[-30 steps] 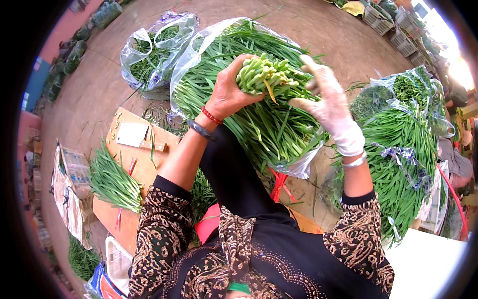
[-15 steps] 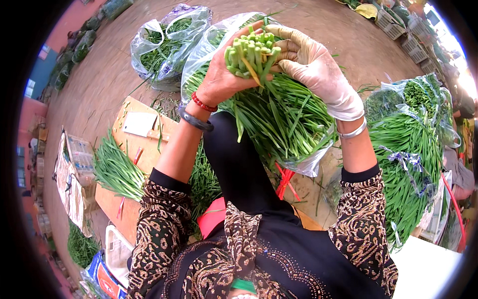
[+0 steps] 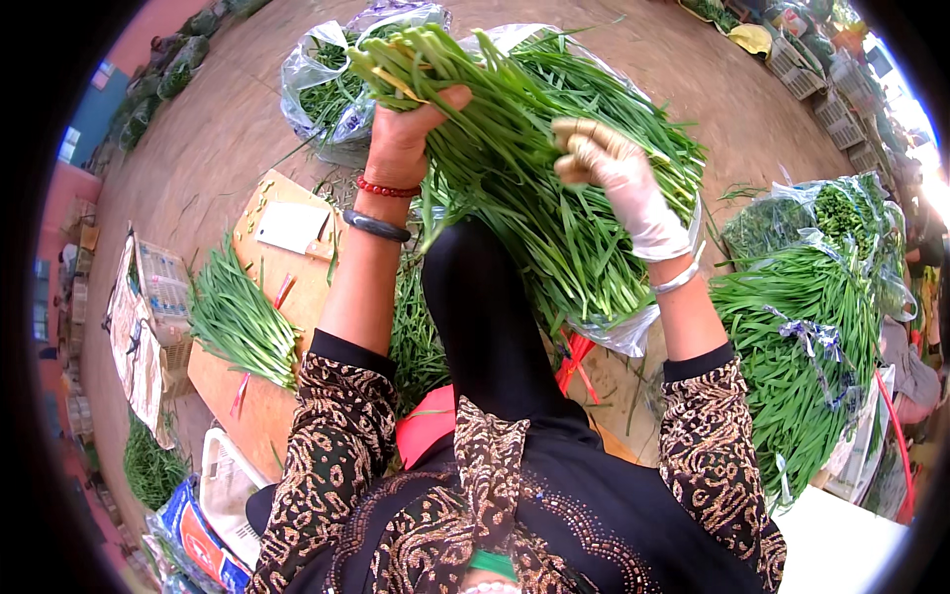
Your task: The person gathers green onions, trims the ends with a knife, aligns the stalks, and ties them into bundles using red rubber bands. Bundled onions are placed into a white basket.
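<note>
My left hand grips a thick bunch of long green chives near its cut ends and holds it raised; a red bead bracelet and a dark bangle sit on that wrist. My right hand, in a thin pale glove, hovers with curled fingers against the bunch's leaves, just right of the left hand. Below the bunch lies a big pile of chives in a clear plastic bag.
A cardboard sheet on my left carries a smaller chive bundle and a white paper. More bagged greens lie at the far left and at the right. Stacked crates stand far right on the concrete floor.
Both hands have lifted the bunch up and to the left. My right hand has let go of the cut ends and now sits lower on the leaves.
</note>
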A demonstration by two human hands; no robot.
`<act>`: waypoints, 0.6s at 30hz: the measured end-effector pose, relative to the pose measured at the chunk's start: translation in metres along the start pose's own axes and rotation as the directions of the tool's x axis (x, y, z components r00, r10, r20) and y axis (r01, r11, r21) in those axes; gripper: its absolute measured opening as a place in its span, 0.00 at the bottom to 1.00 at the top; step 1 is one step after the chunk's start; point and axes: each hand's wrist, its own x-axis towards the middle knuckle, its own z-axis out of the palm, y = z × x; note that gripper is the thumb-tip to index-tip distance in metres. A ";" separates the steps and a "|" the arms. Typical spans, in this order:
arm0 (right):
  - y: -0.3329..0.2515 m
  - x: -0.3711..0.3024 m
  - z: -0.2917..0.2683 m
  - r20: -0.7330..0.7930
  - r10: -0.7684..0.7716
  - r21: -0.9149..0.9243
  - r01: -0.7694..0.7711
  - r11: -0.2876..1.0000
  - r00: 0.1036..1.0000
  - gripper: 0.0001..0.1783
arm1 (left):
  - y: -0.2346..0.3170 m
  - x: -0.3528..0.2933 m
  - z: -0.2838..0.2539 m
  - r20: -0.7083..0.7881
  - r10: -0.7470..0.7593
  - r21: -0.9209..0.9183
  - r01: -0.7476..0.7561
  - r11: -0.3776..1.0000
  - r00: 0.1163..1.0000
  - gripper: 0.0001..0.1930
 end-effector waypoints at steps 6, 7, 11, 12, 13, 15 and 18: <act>0.103 0.001 -0.020 -0.004 0.182 0.064 -0.181 0.981 0.983 0.18 | 0.046 0.003 -0.032 -0.056 0.135 -0.108 -0.140 0.984 0.989 0.18; 0.101 0.001 -0.020 -0.017 0.176 0.031 -0.175 0.984 0.984 0.18 | 0.062 0.003 -0.029 -0.034 0.159 -0.176 -0.162 0.971 0.987 0.18; 0.074 -0.001 -0.012 -0.109 0.140 0.116 -0.127 0.985 0.984 0.19 | 0.090 -0.004 -0.052 -0.135 0.242 -0.215 -0.267 0.939 0.961 0.18; 0.055 -0.006 -0.007 -0.156 0.129 0.153 -0.105 0.983 0.979 0.20 | 0.091 -0.007 -0.059 -0.138 0.230 -0.236 -0.257 0.937 0.963 0.18; 0.039 -0.013 -0.002 -0.238 0.086 0.119 -0.058 0.991 0.967 0.21 | 0.086 -0.010 -0.064 -0.174 0.220 -0.213 -0.255 0.943 0.960 0.17; 0.034 -0.024 -0.002 -0.032 0.186 0.412 -0.156 0.898 0.982 0.27 | 0.075 -0.018 -0.070 -0.184 0.183 -0.224 -0.223 0.949 0.966 0.17; 0.029 -0.049 0.046 0.566 0.265 0.556 -0.599 0.576 0.780 0.43 | 0.070 -0.027 -0.063 -0.169 0.130 -0.288 -0.175 0.942 0.977 0.16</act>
